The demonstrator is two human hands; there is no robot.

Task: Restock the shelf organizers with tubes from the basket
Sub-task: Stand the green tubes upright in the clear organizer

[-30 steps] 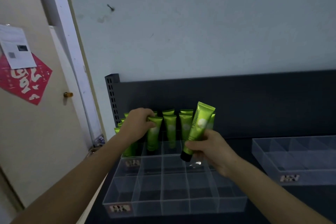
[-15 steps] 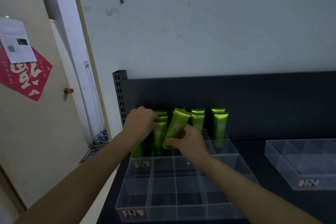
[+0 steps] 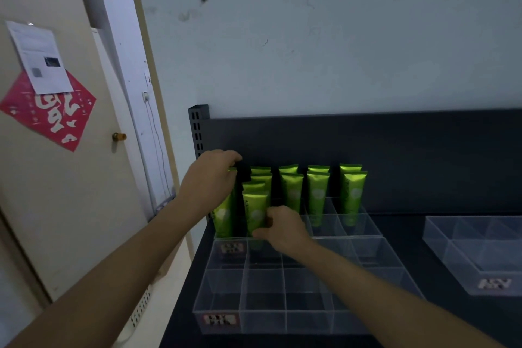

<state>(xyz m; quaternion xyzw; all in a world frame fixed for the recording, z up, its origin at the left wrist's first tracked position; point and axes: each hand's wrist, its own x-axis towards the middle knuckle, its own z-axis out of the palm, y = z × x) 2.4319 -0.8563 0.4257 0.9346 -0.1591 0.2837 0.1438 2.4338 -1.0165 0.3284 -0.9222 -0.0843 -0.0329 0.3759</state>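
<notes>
Several green tubes stand upright in the back clear organizer [image 3: 364, 230] on the dark shelf. My left hand [image 3: 210, 178] curls over the tops of the leftmost green tubes [image 3: 223, 215] and holds them. My right hand [image 3: 282, 227] grips the lower part of a green tube [image 3: 255, 210] standing in the second column, just in front of other tubes. More tubes [image 3: 317, 195] fill the columns to the right. The front clear organizer [image 3: 265, 299] has bare compartments. The basket is out of view.
A second clear organizer [image 3: 480, 257] sits to the right on the dark shelf [image 3: 401, 223]. The shelf's black back panel [image 3: 367, 144] rises behind the tubes. A door [image 3: 56, 164] with a red paper and a white wall stand to the left.
My right hand has lowered the tube from a tilt above the organizer into a compartment in the second column, where it stands upright. My left hand stays on the left tubes.
</notes>
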